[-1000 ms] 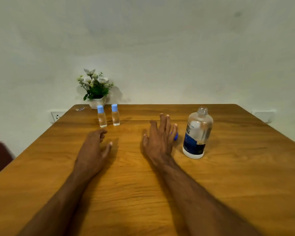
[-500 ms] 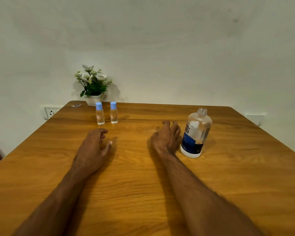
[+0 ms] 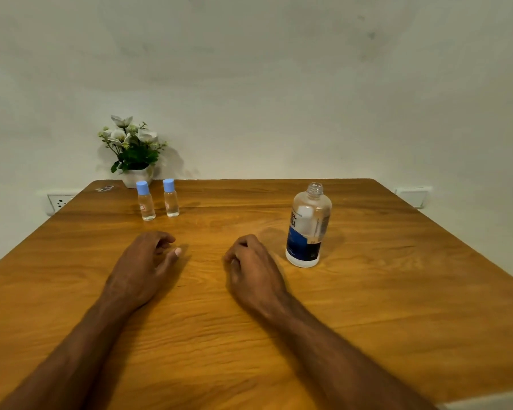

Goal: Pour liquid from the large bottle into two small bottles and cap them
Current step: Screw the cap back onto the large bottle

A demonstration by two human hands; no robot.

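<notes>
The large clear bottle (image 3: 307,229) with a blue label stands uncapped on the wooden table (image 3: 397,291), right of centre. Two small clear bottles (image 3: 145,202) (image 3: 170,199) with light blue caps on stand side by side at the far left. My left hand (image 3: 142,267) rests on the table with its fingers loosely curled and holds nothing. My right hand (image 3: 253,267) lies left of the large bottle, curled into a fist. The blue cap that lay by its fingers earlier is no longer on the table; it is hidden inside the fist.
A white pot of artificial flowers (image 3: 134,152) stands at the far left edge behind the small bottles, with a small scrap (image 3: 104,188) beside it. Wall sockets (image 3: 58,202) (image 3: 412,196) sit on the wall at either side.
My right hand closed over the blue cap beside the large bottle and drew back toward me in a fist. My left hand stayed in place. The camera tilted slightly.
</notes>
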